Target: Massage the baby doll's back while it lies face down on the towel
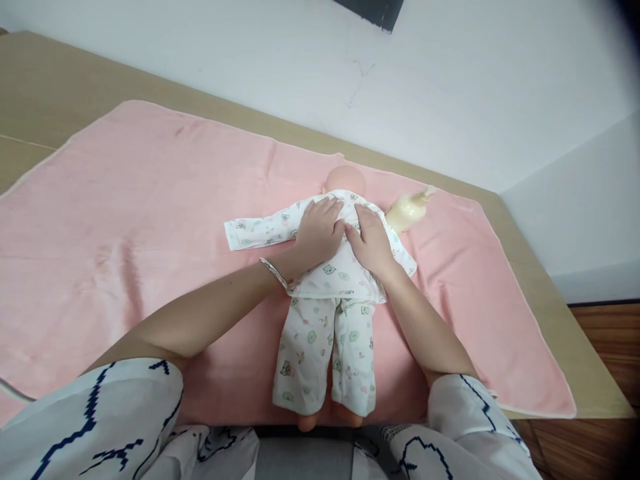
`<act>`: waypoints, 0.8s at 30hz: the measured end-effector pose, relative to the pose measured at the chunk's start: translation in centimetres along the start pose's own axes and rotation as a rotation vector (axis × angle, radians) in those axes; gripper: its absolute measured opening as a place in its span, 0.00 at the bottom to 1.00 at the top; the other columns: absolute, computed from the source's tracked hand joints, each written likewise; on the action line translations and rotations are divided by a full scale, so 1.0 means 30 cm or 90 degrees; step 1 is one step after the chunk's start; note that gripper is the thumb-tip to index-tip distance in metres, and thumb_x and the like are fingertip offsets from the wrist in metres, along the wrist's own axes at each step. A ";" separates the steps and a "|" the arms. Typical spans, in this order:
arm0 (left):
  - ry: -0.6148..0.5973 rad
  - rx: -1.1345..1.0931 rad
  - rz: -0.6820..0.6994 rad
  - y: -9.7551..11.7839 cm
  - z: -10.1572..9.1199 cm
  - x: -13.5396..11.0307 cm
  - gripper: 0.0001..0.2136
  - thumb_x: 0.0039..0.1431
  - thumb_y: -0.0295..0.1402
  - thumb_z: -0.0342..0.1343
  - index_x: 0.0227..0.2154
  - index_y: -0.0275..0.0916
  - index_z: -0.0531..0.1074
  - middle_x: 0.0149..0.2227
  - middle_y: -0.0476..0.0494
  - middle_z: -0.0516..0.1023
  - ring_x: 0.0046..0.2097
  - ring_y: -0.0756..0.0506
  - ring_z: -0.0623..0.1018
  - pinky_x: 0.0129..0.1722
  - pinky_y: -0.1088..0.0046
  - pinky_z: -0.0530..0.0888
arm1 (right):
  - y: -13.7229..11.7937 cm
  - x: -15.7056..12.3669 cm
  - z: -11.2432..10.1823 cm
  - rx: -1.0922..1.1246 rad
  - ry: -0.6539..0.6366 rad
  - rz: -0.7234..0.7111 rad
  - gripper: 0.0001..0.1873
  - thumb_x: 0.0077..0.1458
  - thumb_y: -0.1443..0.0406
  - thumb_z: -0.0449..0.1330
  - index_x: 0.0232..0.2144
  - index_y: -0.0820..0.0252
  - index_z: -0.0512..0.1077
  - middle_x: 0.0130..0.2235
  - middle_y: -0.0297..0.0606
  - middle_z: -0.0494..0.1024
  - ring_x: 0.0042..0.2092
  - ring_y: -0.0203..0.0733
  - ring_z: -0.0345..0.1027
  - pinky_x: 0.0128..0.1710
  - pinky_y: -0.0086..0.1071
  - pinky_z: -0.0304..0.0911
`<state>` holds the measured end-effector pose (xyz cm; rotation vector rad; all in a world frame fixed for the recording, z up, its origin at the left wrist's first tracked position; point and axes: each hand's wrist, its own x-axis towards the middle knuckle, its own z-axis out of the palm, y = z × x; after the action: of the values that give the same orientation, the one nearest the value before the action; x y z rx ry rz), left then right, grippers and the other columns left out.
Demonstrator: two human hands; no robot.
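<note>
A baby doll (346,179) lies on the pink blanket, its bald head away from me and its feet at the near edge. It wears a white printed top (340,275) and matching trousers (306,353). My left hand (320,230) rests flat on the upper left of the top, fingers stretched out. On the upper right of the top lies my right hand (370,240), also flat, its thumb close to the left hand. Neither hand grips anything. One sleeve (263,230) stretches out to the left.
A cream-coloured bottle-like object (407,211) lies right of the doll's head. The pink blanket (175,193) covers much of a wooden table (60,73). A white wall (450,87) rises behind, with a dark panel (375,10) on it.
</note>
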<state>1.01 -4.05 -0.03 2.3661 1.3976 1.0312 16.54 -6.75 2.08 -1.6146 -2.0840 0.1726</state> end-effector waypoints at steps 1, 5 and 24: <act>-0.006 0.003 0.004 -0.011 0.002 0.008 0.23 0.66 0.30 0.43 0.61 0.30 0.66 0.64 0.33 0.69 0.67 0.38 0.66 0.70 0.54 0.57 | -0.020 -0.009 -0.005 -0.003 -0.002 0.015 0.32 0.66 0.55 0.47 0.65 0.69 0.60 0.66 0.55 0.65 0.69 0.57 0.55 0.70 0.57 0.48; -0.012 0.012 0.028 -0.047 0.010 0.030 0.23 0.66 0.31 0.42 0.60 0.29 0.66 0.63 0.32 0.70 0.67 0.38 0.66 0.69 0.53 0.58 | -0.105 -0.057 -0.023 -0.029 -0.027 0.052 0.32 0.65 0.59 0.47 0.65 0.73 0.60 0.67 0.57 0.62 0.70 0.58 0.53 0.70 0.56 0.49; -0.044 0.029 0.021 -0.006 -0.049 0.036 0.18 0.62 0.26 0.44 0.52 0.32 0.70 0.53 0.34 0.77 0.57 0.37 0.74 0.60 0.56 0.65 | -0.093 -0.039 -0.050 0.014 0.022 0.012 0.25 0.65 0.62 0.46 0.59 0.65 0.69 0.58 0.52 0.75 0.61 0.55 0.66 0.63 0.52 0.61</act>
<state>0.24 -3.30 1.47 2.4393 1.3763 0.9252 14.99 -8.94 4.11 -1.6145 -2.0350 0.1721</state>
